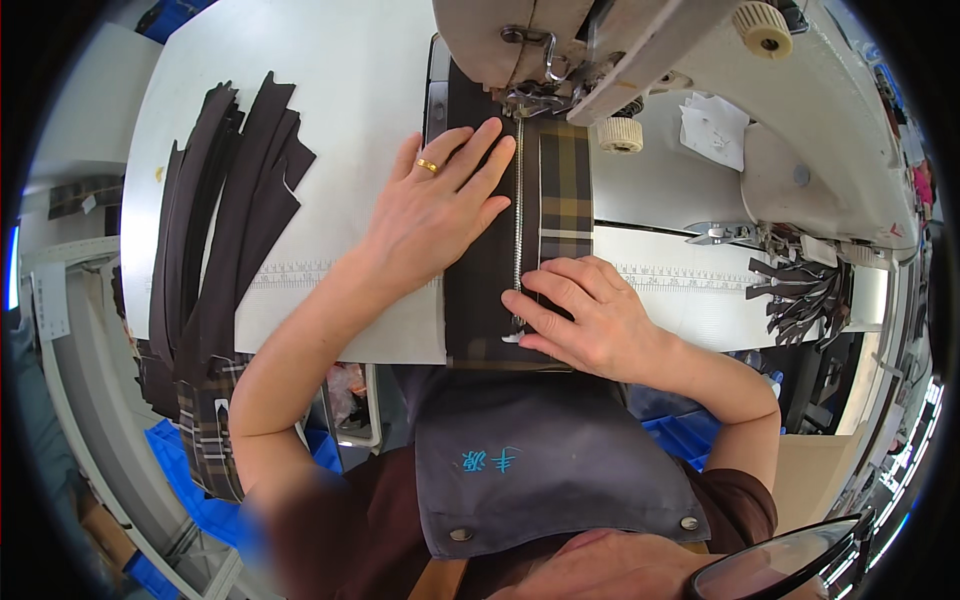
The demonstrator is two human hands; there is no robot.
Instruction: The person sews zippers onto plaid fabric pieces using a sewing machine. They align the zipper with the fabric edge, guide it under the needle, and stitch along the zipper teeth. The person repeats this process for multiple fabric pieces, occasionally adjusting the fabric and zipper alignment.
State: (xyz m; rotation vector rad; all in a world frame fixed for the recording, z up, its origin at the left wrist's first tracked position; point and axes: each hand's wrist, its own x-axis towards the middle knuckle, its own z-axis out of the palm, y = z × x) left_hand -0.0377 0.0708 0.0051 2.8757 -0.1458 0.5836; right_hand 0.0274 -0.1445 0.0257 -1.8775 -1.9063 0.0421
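Note:
A dark fabric piece (475, 320) lies lengthwise under the sewing machine head (530, 60). Along it runs a zipper (518, 220) with metal teeth, its upper end at the presser foot (520, 103). Brown and olive plaid cloth (567, 180) borders it on the right. My left hand (440, 200), with a gold ring, lies flat on the dark fabric left of the zipper, fingers stretched toward the presser foot. My right hand (590, 315) rests at the zipper's near end, thumb and forefinger apart and touching the fabric beside a small white tip (512, 338).
Long dark fabric strips (240, 200) lie on the white table (340, 120) at left, some hanging over its near edge with plaid cloth (207, 440). At right are a bunch of zippers (800, 300) and a white paper scrap (714, 130). Blue bins (200, 490) stand below.

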